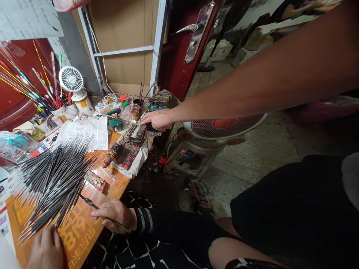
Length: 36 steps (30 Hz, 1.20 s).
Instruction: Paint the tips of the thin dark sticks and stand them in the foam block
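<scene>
My right hand (113,216), in a black and white cuff, is closed round a thin dark rod (88,202) that crosses it at a slant. My left hand (45,249) lies flat at the bottom left on an orange printed sheet (81,233), its fingers at the near ends of a big fan of several thin dark rods (53,179). Another person's bare arm reaches in from the upper right. Its hand (157,119) points one finger at clutter at the back of the table.
At the back are a small white desk fan (71,79), coloured floats (28,86), a newspaper (84,130) and a paint-stained rag (131,158) with small tools. A floor fan (224,127) lies right of the table. A red door (193,37) stands behind. My knee (224,252) is low in view.
</scene>
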Available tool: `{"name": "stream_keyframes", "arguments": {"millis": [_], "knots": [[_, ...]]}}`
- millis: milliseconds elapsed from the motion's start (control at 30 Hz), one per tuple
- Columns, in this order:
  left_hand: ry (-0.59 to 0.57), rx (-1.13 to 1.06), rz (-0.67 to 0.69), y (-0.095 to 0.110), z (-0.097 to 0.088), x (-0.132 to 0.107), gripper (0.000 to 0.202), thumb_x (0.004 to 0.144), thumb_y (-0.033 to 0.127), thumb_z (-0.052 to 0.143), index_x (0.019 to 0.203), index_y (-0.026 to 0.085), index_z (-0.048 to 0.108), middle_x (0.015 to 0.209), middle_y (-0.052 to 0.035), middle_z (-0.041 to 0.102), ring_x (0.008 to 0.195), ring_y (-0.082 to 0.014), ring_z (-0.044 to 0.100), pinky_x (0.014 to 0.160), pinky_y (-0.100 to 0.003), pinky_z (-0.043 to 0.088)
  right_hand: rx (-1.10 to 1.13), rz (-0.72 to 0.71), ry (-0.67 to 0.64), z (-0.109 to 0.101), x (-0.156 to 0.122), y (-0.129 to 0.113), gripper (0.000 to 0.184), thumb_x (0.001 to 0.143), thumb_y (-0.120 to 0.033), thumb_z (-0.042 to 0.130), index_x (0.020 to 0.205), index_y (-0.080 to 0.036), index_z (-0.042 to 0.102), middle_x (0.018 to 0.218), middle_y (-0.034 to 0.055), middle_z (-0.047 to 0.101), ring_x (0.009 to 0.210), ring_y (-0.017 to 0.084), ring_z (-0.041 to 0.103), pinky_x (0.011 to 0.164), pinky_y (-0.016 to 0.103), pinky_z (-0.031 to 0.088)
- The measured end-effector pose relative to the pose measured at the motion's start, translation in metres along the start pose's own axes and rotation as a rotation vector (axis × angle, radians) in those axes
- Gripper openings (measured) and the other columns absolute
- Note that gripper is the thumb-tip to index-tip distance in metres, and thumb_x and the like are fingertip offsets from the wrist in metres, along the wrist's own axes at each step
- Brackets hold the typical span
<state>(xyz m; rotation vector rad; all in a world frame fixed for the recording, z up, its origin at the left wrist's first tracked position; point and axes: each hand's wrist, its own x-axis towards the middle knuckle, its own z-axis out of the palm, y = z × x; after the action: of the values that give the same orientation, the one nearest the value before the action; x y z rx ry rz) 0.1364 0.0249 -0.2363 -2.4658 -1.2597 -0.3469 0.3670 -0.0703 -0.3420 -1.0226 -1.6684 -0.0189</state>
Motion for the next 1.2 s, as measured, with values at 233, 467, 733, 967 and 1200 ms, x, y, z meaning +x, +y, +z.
{"name": "stream_keyframes", "arguments": {"millis": [233, 467, 733, 967, 1200], "knots": [[-0.027, 0.037, 0.013, 0.003, -0.002, 0.000, 0.042, 0.100, 0.027, 0.027, 0.108, 0.015, 0.066, 0.106, -0.0099, 0.070, 0.101, -0.0250, 0.061, 0.081, -0.036, 0.048, -0.021, 0.037, -0.075, -0.004, 0.002, -0.002, 0.040, 0.101, -0.039, 0.046, 0.132, -0.015, 0.052, 0.100, 0.0083, 0.076, 0.082, 0.016, 0.072, 0.077, 0.028, 0.060], [-0.034, 0.009, -0.049, 0.003, -0.003, 0.000, 0.046, 0.102, 0.033, 0.023, 0.108, 0.017, 0.065, 0.107, -0.0103, 0.068, 0.098, -0.0243, 0.063, 0.075, -0.036, 0.048, -0.032, -0.010, -0.046, -0.013, 0.008, -0.009, 0.035, 0.101, -0.030, 0.046, 0.130, -0.011, 0.053, 0.098, 0.0087, 0.074, 0.087, 0.012, 0.071, 0.083, 0.023, 0.058], [0.042, -0.527, 0.014, 0.018, -0.005, -0.012, 0.035, 0.095, 0.046, 0.048, 0.099, 0.020, 0.071, 0.110, -0.0110, 0.072, 0.105, -0.0264, 0.065, 0.094, -0.038, 0.052, -0.185, -0.053, -0.083, -0.033, 0.035, -0.034, 0.046, 0.097, -0.016, 0.044, 0.142, -0.005, 0.045, 0.110, 0.0134, 0.072, 0.104, 0.014, 0.069, 0.091, 0.026, 0.058], [-0.356, -1.163, -0.001, 0.046, 0.006, -0.026, 0.042, 0.085, 0.061, 0.064, 0.082, 0.020, 0.072, 0.068, -0.0013, 0.068, 0.062, -0.0157, 0.065, 0.060, -0.022, 0.057, -0.368, -0.135, -0.320, -0.039, 0.056, -0.057, 0.050, 0.103, -0.029, 0.044, 0.146, -0.002, 0.044, 0.152, 0.0207, 0.049, 0.134, 0.018, 0.054, 0.099, 0.027, 0.055], [-0.358, -1.283, -0.202, 0.057, -0.006, -0.023, 0.055, 0.078, 0.073, 0.066, 0.085, 0.019, 0.072, 0.078, -0.0061, 0.072, 0.080, -0.0226, 0.069, 0.071, -0.028, 0.061, -0.363, -0.180, -0.241, -0.040, 0.049, -0.062, 0.046, 0.102, -0.023, 0.044, 0.146, -0.010, 0.047, 0.145, 0.0127, 0.058, 0.119, 0.015, 0.063, 0.097, 0.027, 0.055]]}}
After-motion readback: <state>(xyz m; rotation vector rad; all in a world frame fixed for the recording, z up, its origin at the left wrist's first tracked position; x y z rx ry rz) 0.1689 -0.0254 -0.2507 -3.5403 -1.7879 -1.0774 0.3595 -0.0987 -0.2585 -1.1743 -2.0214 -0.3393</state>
